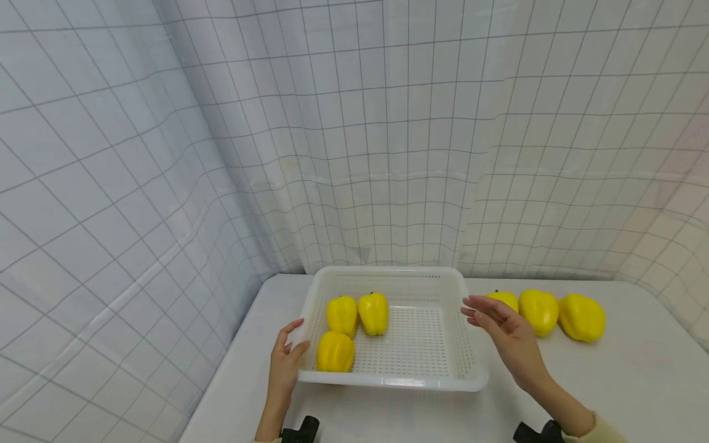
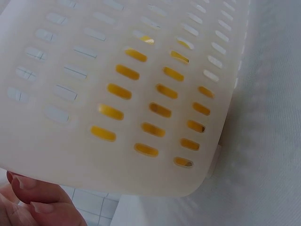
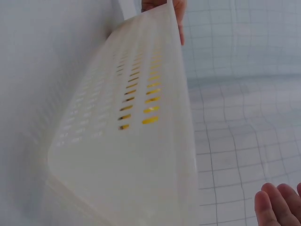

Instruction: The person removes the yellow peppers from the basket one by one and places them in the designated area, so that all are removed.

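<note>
A white perforated plastic basket [image 1: 396,383] stands on the table with three yellow bell peppers inside: one [image 1: 341,315] at the left, another [image 1: 373,313] beside it, a third [image 1: 335,352] at the front left corner. My left hand [image 1: 284,363] holds the basket's left rim, thumb and index finger over the edge. Its fingers [image 2: 40,195] show along the rim in the left wrist view. Just off the basket's right side, my right hand [image 1: 512,338] is raised, holding nothing, with fingers extended toward the rim. In the right wrist view its fingertips [image 3: 277,202] are apart from the basket wall.
Right of the basket, three more yellow bell peppers lie in a row: one [image 1: 503,299] partly behind my right hand, one [image 1: 538,312] in the middle, one [image 1: 581,317] outermost. White gridded curtain [image 1: 376,154] hangs behind and beside the white table [image 1: 637,375].
</note>
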A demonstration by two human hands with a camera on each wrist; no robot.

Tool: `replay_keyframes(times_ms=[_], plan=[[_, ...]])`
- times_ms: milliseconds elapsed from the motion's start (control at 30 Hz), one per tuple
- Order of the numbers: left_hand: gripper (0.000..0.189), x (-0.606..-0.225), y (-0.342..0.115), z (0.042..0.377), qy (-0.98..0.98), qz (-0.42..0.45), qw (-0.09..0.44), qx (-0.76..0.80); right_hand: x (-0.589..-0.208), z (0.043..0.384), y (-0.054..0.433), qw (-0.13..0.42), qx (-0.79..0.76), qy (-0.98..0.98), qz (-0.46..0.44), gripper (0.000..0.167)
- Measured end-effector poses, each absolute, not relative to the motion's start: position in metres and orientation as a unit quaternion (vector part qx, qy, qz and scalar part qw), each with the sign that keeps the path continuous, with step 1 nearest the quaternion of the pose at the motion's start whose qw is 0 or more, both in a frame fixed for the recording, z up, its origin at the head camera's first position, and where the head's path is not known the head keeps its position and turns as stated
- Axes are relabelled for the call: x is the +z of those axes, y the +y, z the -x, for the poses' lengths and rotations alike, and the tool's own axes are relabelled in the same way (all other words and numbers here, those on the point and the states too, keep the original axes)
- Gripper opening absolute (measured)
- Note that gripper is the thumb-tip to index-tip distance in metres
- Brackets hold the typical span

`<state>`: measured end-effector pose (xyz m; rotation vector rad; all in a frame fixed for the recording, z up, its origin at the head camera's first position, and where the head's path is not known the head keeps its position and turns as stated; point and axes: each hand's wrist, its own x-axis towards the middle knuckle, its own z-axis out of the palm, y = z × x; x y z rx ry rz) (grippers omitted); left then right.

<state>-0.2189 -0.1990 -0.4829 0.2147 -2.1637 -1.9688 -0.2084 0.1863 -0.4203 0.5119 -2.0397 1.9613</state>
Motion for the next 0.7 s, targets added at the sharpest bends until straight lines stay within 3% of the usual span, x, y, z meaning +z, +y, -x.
replay_keyframes(times_ms=[433, 700], plan=[[0.044, -0.484, -0.199, 0.22, -0.735, -0.076, 0.105, -0.666, -0.42, 0.208, 0.156, -0.018, 0.607, -0.77, -0.195, 0.037], [0.045, -0.485, -0.199, 0.22, -0.733, -0.076, 0.103, -0.668, -0.41, 0.222, 0.138, -0.039, 0.539, -0.807, -0.235, 0.038]])
